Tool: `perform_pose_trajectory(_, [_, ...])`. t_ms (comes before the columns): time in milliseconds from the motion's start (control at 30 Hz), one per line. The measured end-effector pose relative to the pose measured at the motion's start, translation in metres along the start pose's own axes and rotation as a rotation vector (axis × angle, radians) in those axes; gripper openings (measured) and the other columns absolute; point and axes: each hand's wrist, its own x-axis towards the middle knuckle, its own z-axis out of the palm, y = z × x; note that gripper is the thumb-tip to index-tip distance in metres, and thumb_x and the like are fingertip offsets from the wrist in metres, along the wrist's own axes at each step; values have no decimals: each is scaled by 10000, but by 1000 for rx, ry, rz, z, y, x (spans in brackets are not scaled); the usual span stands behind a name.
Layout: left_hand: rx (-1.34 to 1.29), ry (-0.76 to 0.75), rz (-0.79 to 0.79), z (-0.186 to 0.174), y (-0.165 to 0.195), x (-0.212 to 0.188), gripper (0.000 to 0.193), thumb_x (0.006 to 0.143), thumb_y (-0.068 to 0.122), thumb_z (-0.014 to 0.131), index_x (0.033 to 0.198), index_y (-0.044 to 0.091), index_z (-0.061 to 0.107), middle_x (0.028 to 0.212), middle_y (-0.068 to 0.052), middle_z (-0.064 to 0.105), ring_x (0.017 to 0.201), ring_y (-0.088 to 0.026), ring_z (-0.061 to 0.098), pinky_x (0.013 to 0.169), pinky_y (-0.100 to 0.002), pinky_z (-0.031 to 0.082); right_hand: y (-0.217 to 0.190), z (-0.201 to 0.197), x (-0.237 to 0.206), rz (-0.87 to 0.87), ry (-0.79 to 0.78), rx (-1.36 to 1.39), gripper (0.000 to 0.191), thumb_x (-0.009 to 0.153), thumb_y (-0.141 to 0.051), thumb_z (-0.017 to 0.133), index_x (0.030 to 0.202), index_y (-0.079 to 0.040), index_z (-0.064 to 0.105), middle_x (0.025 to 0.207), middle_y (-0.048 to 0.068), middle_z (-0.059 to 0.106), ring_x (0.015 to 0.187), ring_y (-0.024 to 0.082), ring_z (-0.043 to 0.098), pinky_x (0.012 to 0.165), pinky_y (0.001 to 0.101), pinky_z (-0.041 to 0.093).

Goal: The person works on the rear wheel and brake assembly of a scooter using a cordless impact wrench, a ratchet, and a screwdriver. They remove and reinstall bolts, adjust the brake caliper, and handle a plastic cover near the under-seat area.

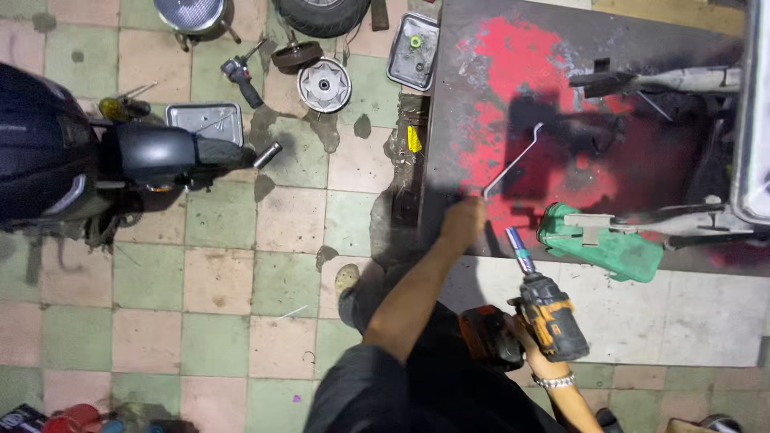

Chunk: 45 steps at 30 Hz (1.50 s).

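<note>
1. Left hand (464, 222) is clamped on the near end of the bent metal rod (513, 160), which lies on the red-stained bench (481, 96)
2. Right hand (525, 333) grips the impact driver (545, 309), raised near the green part (609, 244), touching nothing
3. No driving looks begun

A single head-worn camera is looking almost straight down from standing height, taking in a wide stretch of checkered tile floor (241, 265) on the left and a dark, red-stained work platform (513, 88) on the far right. The wearer's own body is filling the near bottom edge, with both arms reaching away from the lens. No second view is sharing the scene; everything is sitting well below the camera.
</note>
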Motion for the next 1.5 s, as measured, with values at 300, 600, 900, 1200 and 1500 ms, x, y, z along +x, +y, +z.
perform_pose_trajectory(300, [-54,27,214,-233,34,-93,472,944,210,758,1352,0,646,1185,-110,756,1081,-164,717,916,-308,570,-83,48,67,119,-224,326,307,834,-152,764,1124,-89,687,748,43,674,688,145,641,650,309,525])
perform_pose_trajectory(600, [-236,641,18,-356,60,-58,363,1148,390,525,1138,32,585,763,-101,617,667,-207,596,608,-358,495,-247,167,184,-30,-360,100,152,894,-112,720,808,-9,649,688,79,645,666,183,606,660,337,491])
perform_pose_trajectory(900, [-707,1150,-203,-503,1,-37,407,946,172,515,1351,141,500,987,-92,688,759,-270,736,597,-415,552,-435,297,288,30,-574,334,117,873,-10,676,973,-19,617,750,64,562,657,182,542,615,361,465])
perform_pose_trajectory(1200, [-213,1784,-190,-612,-56,42,216,1020,194,627,1167,39,659,1007,-224,717,947,-409,665,855,-495,529,-540,450,465,10,-963,152,127,1014,-101,639,1007,-14,547,764,81,538,633,229,522,626,371,444])
perform_pose_trajectory(1500, [-140,2012,-337,-751,-178,133,714,768,20,636,1464,44,475,945,-256,709,865,-455,687,751,-497,551,-508,749,681,-560,-1382,-438,372,933,-132,522,1217,41,688,901,152,746,864,265,697,892,365,530])
